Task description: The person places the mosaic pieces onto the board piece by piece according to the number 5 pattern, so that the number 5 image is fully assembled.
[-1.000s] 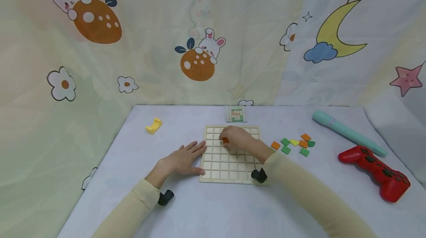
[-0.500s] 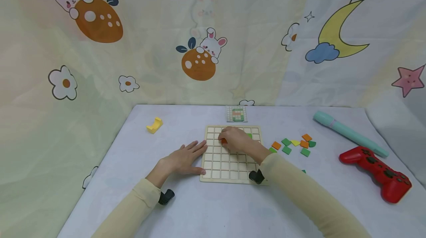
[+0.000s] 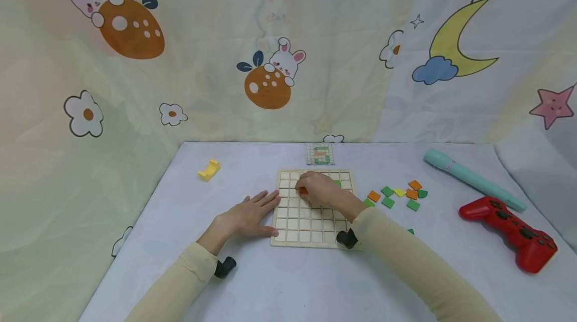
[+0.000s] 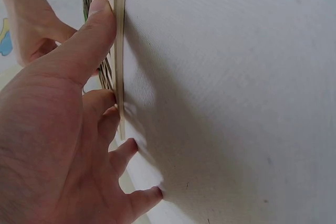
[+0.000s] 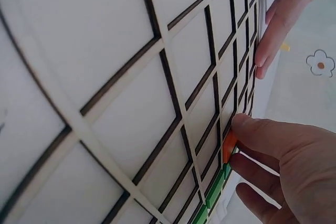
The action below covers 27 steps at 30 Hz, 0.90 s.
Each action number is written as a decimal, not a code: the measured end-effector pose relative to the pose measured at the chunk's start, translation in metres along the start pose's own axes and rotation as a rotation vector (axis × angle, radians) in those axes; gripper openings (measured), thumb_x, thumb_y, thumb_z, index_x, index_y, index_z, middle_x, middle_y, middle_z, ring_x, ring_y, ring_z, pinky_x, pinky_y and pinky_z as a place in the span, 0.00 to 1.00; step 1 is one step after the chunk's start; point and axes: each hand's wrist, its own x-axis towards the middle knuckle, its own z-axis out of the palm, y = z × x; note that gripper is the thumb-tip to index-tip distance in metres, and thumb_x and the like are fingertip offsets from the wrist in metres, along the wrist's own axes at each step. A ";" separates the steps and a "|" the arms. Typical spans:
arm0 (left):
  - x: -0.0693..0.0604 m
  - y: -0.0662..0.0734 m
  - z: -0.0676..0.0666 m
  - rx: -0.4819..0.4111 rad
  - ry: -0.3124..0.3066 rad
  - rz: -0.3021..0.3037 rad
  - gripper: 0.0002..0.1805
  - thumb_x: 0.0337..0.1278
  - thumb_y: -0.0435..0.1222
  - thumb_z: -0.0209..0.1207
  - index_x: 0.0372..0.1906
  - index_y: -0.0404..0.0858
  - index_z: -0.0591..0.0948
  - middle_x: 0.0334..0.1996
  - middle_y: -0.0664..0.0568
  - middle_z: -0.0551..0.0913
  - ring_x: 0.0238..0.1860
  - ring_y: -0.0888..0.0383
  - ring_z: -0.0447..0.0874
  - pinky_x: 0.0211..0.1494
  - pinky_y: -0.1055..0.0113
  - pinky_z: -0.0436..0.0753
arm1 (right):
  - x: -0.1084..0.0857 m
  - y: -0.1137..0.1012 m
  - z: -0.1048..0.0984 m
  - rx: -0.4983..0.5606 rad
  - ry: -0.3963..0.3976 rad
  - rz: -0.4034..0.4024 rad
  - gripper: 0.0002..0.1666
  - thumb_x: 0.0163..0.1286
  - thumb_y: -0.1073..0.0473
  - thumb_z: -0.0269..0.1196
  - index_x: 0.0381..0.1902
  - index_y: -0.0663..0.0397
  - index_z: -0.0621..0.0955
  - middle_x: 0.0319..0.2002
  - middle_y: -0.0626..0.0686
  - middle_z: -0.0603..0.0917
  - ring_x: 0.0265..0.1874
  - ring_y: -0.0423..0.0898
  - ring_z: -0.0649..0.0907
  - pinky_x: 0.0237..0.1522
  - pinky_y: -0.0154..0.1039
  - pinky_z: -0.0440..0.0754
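Observation:
A pale wooden grid board lies on the white table. My left hand lies with spread fingers at its left edge; in the left wrist view the thumb of that hand rests on the board's rim. Over the board's upper part, my right hand pinches an orange square. In the right wrist view the thumb and a finger of this hand hold the orange piece at a cell, beside green pieces in the grid. One light green piece shows past the hand.
Loose orange, green and yellow pieces lie right of the board. A patterned card is behind it. A yellow holder stands at the back left. A teal pen-like stick and a red game controller are on the right.
My right hand has shifted very slightly left with the orange square, and the light green piece on the board came into view. My left hand has stayed in place.

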 end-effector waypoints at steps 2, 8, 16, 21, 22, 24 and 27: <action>0.001 0.000 0.001 0.005 0.002 0.004 0.51 0.56 0.66 0.53 0.78 0.49 0.48 0.79 0.60 0.43 0.79 0.50 0.42 0.76 0.42 0.55 | -0.002 0.001 -0.002 0.002 -0.003 0.001 0.13 0.63 0.59 0.68 0.46 0.50 0.86 0.49 0.49 0.85 0.53 0.48 0.81 0.55 0.43 0.80; 0.003 0.002 0.000 0.021 -0.002 0.012 0.51 0.56 0.66 0.53 0.78 0.49 0.48 0.79 0.59 0.42 0.79 0.50 0.42 0.76 0.42 0.55 | -0.019 0.020 -0.014 0.046 -0.005 0.029 0.14 0.65 0.58 0.67 0.48 0.53 0.85 0.50 0.51 0.85 0.52 0.50 0.82 0.55 0.46 0.80; 0.004 0.005 -0.001 0.013 -0.011 0.004 0.51 0.56 0.66 0.54 0.78 0.49 0.48 0.79 0.59 0.42 0.79 0.50 0.41 0.76 0.42 0.54 | -0.063 0.077 -0.025 0.069 -0.001 0.187 0.13 0.66 0.59 0.64 0.48 0.55 0.85 0.50 0.54 0.85 0.50 0.53 0.83 0.53 0.50 0.80; 0.003 0.002 -0.001 0.006 -0.009 -0.006 0.51 0.56 0.66 0.55 0.78 0.49 0.49 0.79 0.59 0.43 0.79 0.50 0.41 0.76 0.42 0.54 | -0.090 0.102 -0.029 0.049 -0.043 0.290 0.15 0.66 0.58 0.63 0.49 0.56 0.85 0.51 0.56 0.84 0.49 0.53 0.82 0.54 0.51 0.80; 0.002 0.002 0.000 0.002 -0.006 -0.008 0.51 0.55 0.66 0.55 0.78 0.49 0.49 0.79 0.59 0.43 0.79 0.50 0.42 0.76 0.42 0.54 | -0.094 0.105 -0.030 0.041 -0.051 0.298 0.15 0.66 0.58 0.64 0.49 0.56 0.84 0.51 0.56 0.84 0.50 0.53 0.82 0.54 0.51 0.80; 0.002 0.001 0.001 0.001 -0.003 -0.012 0.51 0.55 0.66 0.55 0.78 0.50 0.49 0.79 0.60 0.44 0.79 0.51 0.42 0.76 0.42 0.54 | -0.102 0.110 -0.031 0.029 -0.051 0.294 0.16 0.65 0.58 0.65 0.49 0.58 0.84 0.49 0.56 0.84 0.46 0.52 0.82 0.52 0.51 0.80; 0.000 0.000 0.001 -0.001 0.005 -0.011 0.51 0.55 0.66 0.55 0.78 0.50 0.50 0.79 0.60 0.44 0.79 0.51 0.42 0.76 0.42 0.55 | -0.112 0.113 -0.031 0.023 -0.032 0.277 0.16 0.64 0.58 0.66 0.47 0.59 0.84 0.45 0.55 0.85 0.38 0.47 0.80 0.45 0.45 0.81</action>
